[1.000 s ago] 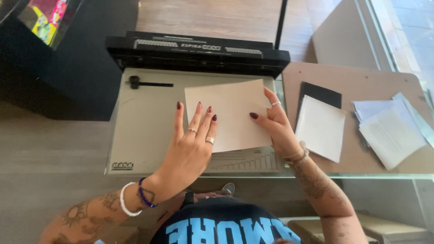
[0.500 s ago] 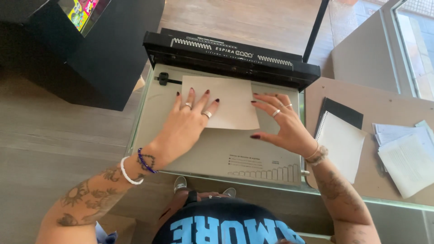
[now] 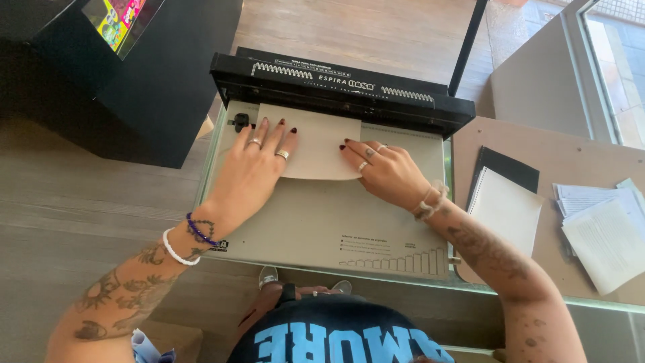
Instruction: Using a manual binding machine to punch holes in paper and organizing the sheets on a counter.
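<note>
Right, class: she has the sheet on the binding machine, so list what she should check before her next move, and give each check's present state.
1. Sheet far edge reaches the black punch head: ok, it meets the slot line.
2. Left hand flat on the sheet's left part: ok.
3. Right hand flat at the sheet's right lower corner: ok.
4. Sheet against the black side guide knob: cannot tell, the left fingers cover that edge.
5. Fingertips clear of the slot: ok, though the left ones lie close.
6. Lever untouched: ok, both hands are on the sheet.
</note>
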